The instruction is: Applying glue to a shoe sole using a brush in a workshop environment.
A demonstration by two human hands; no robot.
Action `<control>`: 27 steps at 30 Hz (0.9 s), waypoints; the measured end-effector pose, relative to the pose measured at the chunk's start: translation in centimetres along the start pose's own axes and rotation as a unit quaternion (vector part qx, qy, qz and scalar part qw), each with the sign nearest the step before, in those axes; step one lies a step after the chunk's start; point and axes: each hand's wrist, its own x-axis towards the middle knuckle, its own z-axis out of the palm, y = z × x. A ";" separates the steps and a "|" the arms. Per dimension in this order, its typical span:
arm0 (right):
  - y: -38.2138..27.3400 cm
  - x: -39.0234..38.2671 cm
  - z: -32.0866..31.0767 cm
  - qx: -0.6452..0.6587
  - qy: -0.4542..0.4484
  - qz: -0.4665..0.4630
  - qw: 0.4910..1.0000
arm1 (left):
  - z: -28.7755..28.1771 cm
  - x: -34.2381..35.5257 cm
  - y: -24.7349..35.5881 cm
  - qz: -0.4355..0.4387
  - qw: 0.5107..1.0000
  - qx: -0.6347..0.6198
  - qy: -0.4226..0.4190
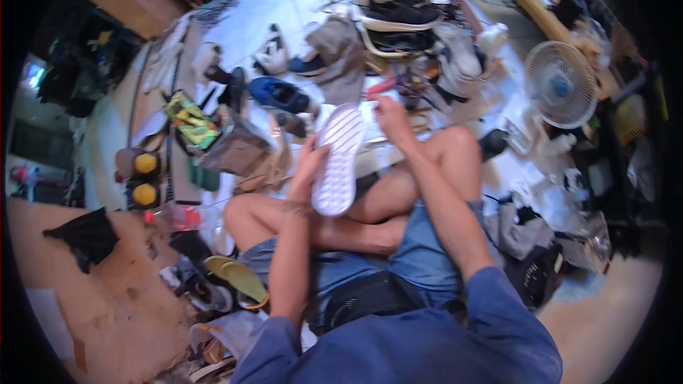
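My left hand (307, 166) grips a white shoe sole (337, 171) by its left edge. The sole stands tilted over my crossed legs, its patterned tread of slanted ridges and small studs facing me. To the right of the sole's upper end is my right hand (390, 119), fingers drawn together in a pinch. Whatever lies between those fingers is too small and blurred to make out. Just beyond them a red-handled object (382, 87) lies among the clutter. A blue shoe (276, 94) rests on the floor past my left hand.
Black shoes with pale soles (400, 18) are stacked at the far side. A fan (560, 85) stands at right. To the left are a plastic bottle (178, 218), a yellow-green package (192, 122) and a yellowish sandal or insole (238, 279). Grey cloth (343, 60) lies ahead.
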 end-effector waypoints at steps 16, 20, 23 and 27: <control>-2.9 1.5 -0.9 0.122 -0.049 0.102 0.986 | 3.2 -0.5 -4.4 -0.052 0.995 -0.009 -0.081; -2.9 1.2 -0.2 0.154 -0.072 0.156 0.973 | 2.0 -3.5 -3.3 -0.028 0.992 -0.018 -0.125; -2.5 0.7 0.2 0.176 -0.097 0.165 0.966 | 1.3 -4.0 -0.7 -0.003 0.988 -0.045 -0.149; -4.1 0.6 -0.3 0.226 -0.102 0.207 0.946 | -1.7 -1.4 5.3 0.110 0.979 -0.068 -0.156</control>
